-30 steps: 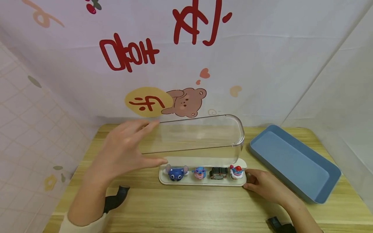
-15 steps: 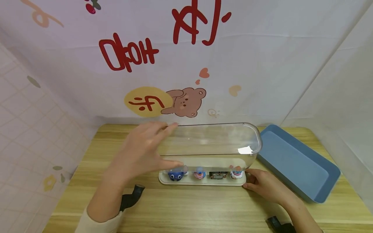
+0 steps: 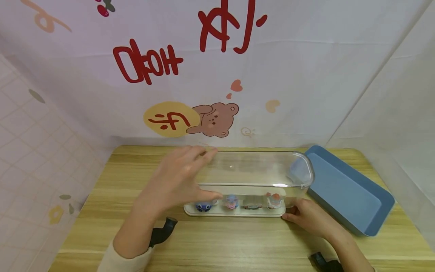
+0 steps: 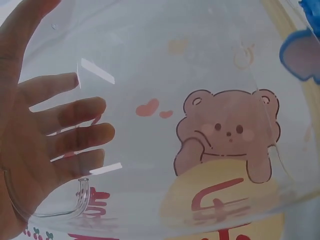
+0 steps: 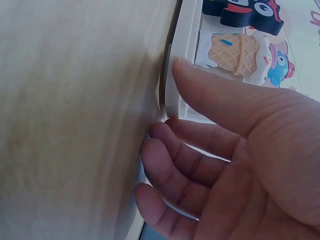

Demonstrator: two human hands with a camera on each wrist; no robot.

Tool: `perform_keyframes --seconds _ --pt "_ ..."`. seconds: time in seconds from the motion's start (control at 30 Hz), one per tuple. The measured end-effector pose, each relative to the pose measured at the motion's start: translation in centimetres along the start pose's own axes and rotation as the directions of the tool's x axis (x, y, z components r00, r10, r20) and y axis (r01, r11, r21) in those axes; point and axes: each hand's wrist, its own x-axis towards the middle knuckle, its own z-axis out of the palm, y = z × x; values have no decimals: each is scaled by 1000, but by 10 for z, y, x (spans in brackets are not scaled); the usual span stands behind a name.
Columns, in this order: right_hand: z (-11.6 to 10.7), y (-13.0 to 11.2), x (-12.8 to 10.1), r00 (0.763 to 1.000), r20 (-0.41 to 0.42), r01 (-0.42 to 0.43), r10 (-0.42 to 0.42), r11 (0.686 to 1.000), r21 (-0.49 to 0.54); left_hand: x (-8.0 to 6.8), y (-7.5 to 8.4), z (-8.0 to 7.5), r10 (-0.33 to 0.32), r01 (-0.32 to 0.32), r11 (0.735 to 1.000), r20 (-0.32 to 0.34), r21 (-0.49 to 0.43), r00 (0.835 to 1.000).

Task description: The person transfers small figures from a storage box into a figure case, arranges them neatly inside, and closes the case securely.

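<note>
A colourless, see-through plastic cover [image 3: 255, 170] sits above a long white base [image 3: 234, 212] carrying a blue figure [image 3: 203, 206], a pink-and-blue one [image 3: 232, 202], a black one [image 3: 252, 206] and a white-and-red one [image 3: 273, 201]. Near the light wood-grain table's [image 3: 238, 245] right edge lies a slate-blue tray [image 3: 346, 189].

A light wood-grain tabletop [image 3: 238, 241] carries everything here. Near its middle lies a long white base tray [image 3: 234, 212], set lengthwise from left to right, with a row of small cartoon figures [image 3: 232, 202] standing on it. To the right, well clear of the white tray, a shallow blue tray [image 3: 346, 189] rests at an angle toward the tabletop's far right corner.
</note>
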Motion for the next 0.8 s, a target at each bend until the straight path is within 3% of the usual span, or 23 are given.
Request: perform_keyframes --seconds 0.3,0.8 --pt "1 0 1 1000 0 9 -9 1000 15 0 0 10 21 -21 1000 14 14 1000" --pt "2 2 1 1000 3 20 -20 1000 4 -3 1 27 -9 8 1000 63 22 998"
